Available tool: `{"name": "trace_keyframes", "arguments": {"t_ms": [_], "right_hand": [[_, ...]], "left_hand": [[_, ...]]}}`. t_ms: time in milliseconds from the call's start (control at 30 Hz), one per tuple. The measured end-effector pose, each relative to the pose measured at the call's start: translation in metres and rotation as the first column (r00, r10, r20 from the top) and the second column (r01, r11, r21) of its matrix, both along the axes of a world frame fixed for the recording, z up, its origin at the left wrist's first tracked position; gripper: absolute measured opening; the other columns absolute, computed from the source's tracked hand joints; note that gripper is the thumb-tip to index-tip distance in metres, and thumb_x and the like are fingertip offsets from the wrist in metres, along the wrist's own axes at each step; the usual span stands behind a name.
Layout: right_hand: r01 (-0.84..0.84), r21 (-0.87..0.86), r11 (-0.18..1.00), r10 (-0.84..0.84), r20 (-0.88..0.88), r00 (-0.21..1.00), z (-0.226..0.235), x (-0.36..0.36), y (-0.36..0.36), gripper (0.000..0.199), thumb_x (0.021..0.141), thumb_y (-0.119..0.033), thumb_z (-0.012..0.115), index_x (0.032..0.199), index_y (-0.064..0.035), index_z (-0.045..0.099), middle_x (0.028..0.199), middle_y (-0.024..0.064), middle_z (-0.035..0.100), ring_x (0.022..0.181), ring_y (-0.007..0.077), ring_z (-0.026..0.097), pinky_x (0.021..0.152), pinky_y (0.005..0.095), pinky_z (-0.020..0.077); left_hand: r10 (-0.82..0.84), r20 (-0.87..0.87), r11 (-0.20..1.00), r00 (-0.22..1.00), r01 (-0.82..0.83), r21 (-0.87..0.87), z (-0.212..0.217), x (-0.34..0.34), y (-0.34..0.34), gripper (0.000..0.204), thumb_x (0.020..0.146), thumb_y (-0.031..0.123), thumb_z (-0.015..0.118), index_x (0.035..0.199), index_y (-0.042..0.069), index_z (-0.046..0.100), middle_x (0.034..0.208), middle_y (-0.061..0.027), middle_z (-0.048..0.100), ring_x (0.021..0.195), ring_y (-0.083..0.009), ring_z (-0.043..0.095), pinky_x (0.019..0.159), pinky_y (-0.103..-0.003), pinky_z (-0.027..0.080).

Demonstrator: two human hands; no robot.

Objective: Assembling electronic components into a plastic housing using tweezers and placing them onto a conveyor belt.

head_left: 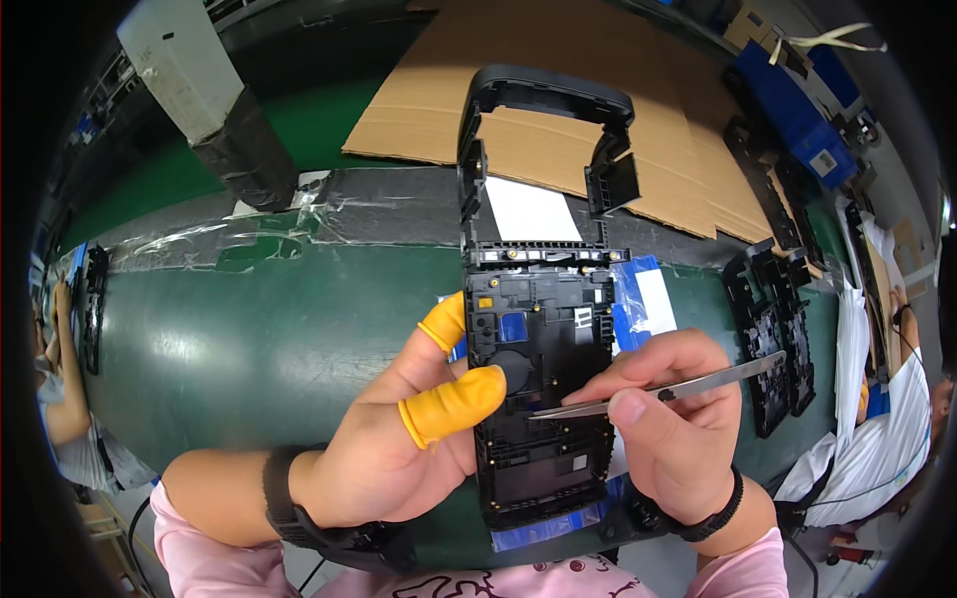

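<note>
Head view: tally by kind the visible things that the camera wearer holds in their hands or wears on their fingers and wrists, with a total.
Yellow finger covers: 2
Black wristbands: 2
Metal tweezers: 1
Black plastic frame: 1
Total: 6

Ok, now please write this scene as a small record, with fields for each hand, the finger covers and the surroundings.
Left hand: grips the black plastic housing at its left side
Right hand: holds metal tweezers, tips over the housing; contact unclear
Finger covers: two visible, yellow, on the left hand
Surroundings: green table, brown cardboard beyond, other black parts at right
</note>
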State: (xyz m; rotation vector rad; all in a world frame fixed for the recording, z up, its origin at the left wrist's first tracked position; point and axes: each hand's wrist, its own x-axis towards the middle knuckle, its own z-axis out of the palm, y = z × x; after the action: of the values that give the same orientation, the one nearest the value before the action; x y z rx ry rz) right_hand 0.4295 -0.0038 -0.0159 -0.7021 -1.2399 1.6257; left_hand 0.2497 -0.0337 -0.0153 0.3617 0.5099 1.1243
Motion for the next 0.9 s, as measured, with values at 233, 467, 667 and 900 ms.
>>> {"name": "trace_keyframes", "arguments": {"t_ms": [233, 467, 667, 900], "right_hand": [[0.002, 0.007, 1.000, -0.002, -0.004, 1.000, -0.0011, -0.0008, -0.0021, 0.014, 0.078, 0.004, 0.056, 0.091, 0.0047, 0.050, 0.085, 0.0151, 0.060, 0.078, 0.0158, 0.060, 0.069, 0.0251, 0.0494], [-0.006, 0.031, 1.000, 0.006, 0.006, 1.000, -0.0047, 0.0012, -0.0012, 0.015, 0.078, 0.004, 0.056, 0.091, 0.0049, 0.050, 0.086, 0.0148, 0.059, 0.078, 0.0154, 0.059, 0.069, 0.0247, 0.0490], [0.008, 0.025, 1.000, -0.008, 0.017, 1.000, -0.0052, 0.0013, -0.0021, 0.015, 0.078, 0.004, 0.056, 0.092, 0.0053, 0.050, 0.085, 0.0144, 0.059, 0.077, 0.0148, 0.059, 0.069, 0.0239, 0.0484], [-0.008, 0.072, 0.997, 0.005, 0.033, 0.999, -0.0073, 0.0004, -0.0005, 0.014, 0.078, 0.005, 0.055, 0.091, 0.0056, 0.050, 0.084, 0.0142, 0.059, 0.077, 0.0147, 0.059, 0.068, 0.0242, 0.0482]], "left_hand": [[-0.008, -0.084, 1.000, 0.996, 0.010, 0.026, -0.0012, 0.0016, -0.0011, 0.054, 0.086, 0.014, 0.042, 0.133, 0.015, 0.016, 0.129, -0.0139, 0.033, 0.115, -0.0286, 0.041, 0.093, -0.044, 0.037], [-0.001, -0.083, 1.000, 0.997, 0.003, 0.025, -0.0011, 0.0034, -0.0011, 0.053, 0.086, 0.013, 0.042, 0.133, 0.015, 0.016, 0.129, -0.0141, 0.033, 0.115, -0.0289, 0.040, 0.093, -0.044, 0.037], [0.003, 0.063, 1.000, 0.998, -0.002, -0.007, -0.0030, 0.0032, -0.0016, 0.050, 0.087, 0.005, 0.041, 0.133, 0.013, 0.021, 0.124, -0.0092, 0.040, 0.113, -0.0204, 0.041, 0.094, -0.037, 0.034], [0.005, -0.008, 1.000, 1.000, -0.005, 0.029, -0.0024, 0.0029, -0.0016, 0.051, 0.086, 0.008, 0.041, 0.132, 0.014, 0.020, 0.126, -0.0118, 0.037, 0.114, -0.0253, 0.040, 0.094, -0.041, 0.035]]}}
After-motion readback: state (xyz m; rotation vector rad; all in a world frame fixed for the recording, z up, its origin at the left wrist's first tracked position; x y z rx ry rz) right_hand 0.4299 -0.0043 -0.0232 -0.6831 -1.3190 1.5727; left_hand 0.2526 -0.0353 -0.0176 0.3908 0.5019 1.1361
